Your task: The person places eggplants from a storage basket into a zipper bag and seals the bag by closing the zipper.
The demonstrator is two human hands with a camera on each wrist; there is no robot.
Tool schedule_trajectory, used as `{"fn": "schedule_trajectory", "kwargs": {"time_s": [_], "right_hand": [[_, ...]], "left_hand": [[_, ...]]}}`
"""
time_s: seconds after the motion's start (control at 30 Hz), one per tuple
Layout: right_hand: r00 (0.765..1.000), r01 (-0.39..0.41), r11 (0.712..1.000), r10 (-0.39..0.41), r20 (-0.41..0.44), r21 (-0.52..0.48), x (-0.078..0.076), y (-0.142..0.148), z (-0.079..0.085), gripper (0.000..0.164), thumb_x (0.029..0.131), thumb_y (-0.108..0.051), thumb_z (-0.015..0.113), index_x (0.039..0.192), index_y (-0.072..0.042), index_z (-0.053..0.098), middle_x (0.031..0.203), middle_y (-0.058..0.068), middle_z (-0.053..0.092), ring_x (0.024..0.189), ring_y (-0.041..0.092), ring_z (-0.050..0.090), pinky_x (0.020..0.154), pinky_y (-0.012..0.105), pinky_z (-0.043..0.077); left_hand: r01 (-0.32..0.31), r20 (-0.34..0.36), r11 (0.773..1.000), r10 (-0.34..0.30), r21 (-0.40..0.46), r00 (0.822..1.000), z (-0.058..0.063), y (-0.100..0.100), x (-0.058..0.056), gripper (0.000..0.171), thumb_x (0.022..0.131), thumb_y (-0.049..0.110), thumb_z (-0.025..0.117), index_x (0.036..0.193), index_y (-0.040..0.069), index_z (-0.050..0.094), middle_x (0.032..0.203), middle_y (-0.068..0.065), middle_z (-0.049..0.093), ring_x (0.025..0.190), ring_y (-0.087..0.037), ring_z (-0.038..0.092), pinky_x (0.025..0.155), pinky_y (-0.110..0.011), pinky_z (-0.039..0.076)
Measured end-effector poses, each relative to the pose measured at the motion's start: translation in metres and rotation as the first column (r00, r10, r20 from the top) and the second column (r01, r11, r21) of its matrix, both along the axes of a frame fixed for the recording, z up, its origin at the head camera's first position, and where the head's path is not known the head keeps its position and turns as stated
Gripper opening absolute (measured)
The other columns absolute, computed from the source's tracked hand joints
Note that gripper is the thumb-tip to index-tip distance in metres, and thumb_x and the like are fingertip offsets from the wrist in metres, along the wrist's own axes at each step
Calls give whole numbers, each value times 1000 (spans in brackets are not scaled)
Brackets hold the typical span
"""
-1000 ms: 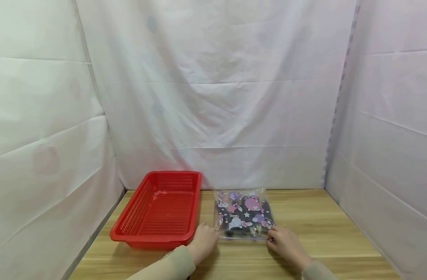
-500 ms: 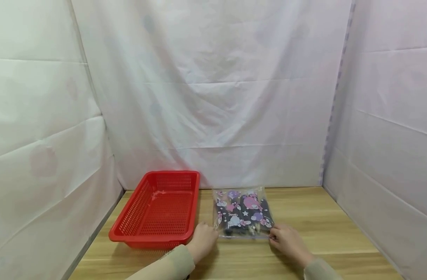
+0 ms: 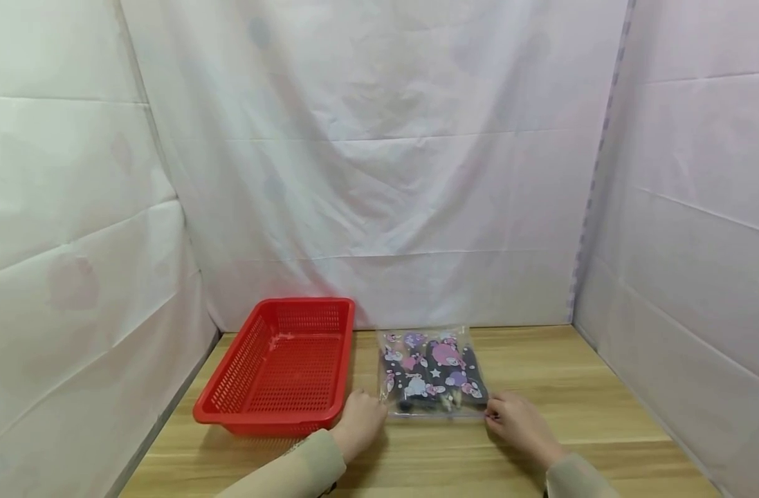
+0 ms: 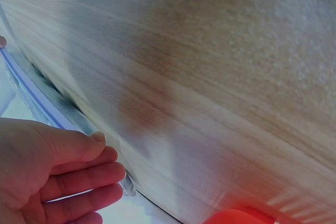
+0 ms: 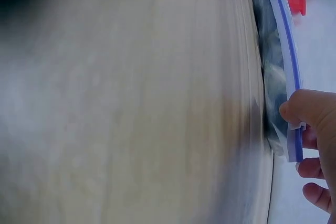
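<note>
A clear zip bag (image 3: 430, 373), printed with pink, purple and white cartoon figures, lies on the table with something dark inside. At its near-left corner, my left hand (image 3: 360, 418) pinches the edge between thumb and fingers. My right hand (image 3: 521, 423) has the near-right corner, its thumb and forefinger pinching the end of the purple zip strip (image 5: 287, 35), where a small whitish slider shows. In the left wrist view the zip strip (image 4: 42, 95) runs from the left hand (image 4: 68, 166) across to the other hand's fingertip.
Left of the bag stands a red perforated plastic basket (image 3: 292, 377), its near-right corner close beside the left hand. Wood-grain table (image 3: 578, 394) extends to the right. White cloth (image 3: 379, 194) hangs behind and along both sides.
The right hand has slid slightly right along the bag's near edge to its corner. My left hand keeps its hold at the other corner, and the bag stays put.
</note>
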State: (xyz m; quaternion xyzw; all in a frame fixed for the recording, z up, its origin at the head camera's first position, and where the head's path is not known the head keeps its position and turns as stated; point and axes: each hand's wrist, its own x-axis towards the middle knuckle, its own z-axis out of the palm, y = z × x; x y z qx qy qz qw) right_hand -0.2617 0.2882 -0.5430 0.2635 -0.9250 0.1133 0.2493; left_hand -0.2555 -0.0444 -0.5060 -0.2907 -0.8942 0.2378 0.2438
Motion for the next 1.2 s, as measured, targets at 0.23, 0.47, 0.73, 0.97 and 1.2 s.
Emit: {"fn": "schedule_trajectory", "kwargs": {"time_s": [0.23, 0.47, 0.73, 0.97, 1.2], "right_hand": [[1000, 4, 1000, -4, 29, -2, 3, 8, -2, 20, 68, -14, 80, 70, -24, 63, 82, -11, 57, 70, 6, 53, 62, 29, 48], [999, 18, 999, -17, 49, -26, 8, 10, -1, 23, 68, -16, 81, 69, -27, 61, 79, -15, 53, 67, 2, 48, 59, 25, 46], [996, -7, 999, 11, 90, -44, 15, 12, -3, 21, 67, -15, 80, 70, -26, 62, 80, -14, 54, 68, 1, 48, 58, 24, 45], [996, -77, 994, 80, 38, -79, 20, 14, -7, 25, 65, -12, 82, 73, -26, 62, 83, -12, 57, 69, 1, 52, 58, 25, 47], [995, -100, 992, 100, 6, -80, 13, 19, -6, 24, 64, -15, 84, 75, -24, 65, 82, -12, 58, 68, 2, 53, 57, 24, 47]], "left_hand": [[8, 10, 1000, -8, 15, 1000, -1, 2, 2, 16, 73, 21, 73, 59, 24, 65, 56, 8, 57, 51, -11, 52, 59, -29, 37], [13, -23, 1000, -13, 16, 1000, 2, 4, 6, 17, 72, 23, 73, 58, 25, 64, 55, 8, 56, 51, -11, 51, 59, -30, 35], [0, -18, 1000, 0, 30, 1000, 0, 4, 16, 19, 73, 24, 72, 57, 25, 62, 54, 7, 54, 51, -12, 50, 58, -29, 32], [-16, 20, 999, 15, 31, 1000, -2, 2, 22, 19, 75, 23, 71, 58, 25, 63, 56, 6, 55, 53, -13, 51, 60, -29, 36], [-4, 3, 998, 4, 55, 1000, 3, 2, 23, 17, 73, 22, 73, 59, 23, 64, 57, 4, 54, 53, -14, 51, 54, -28, 37]]}}
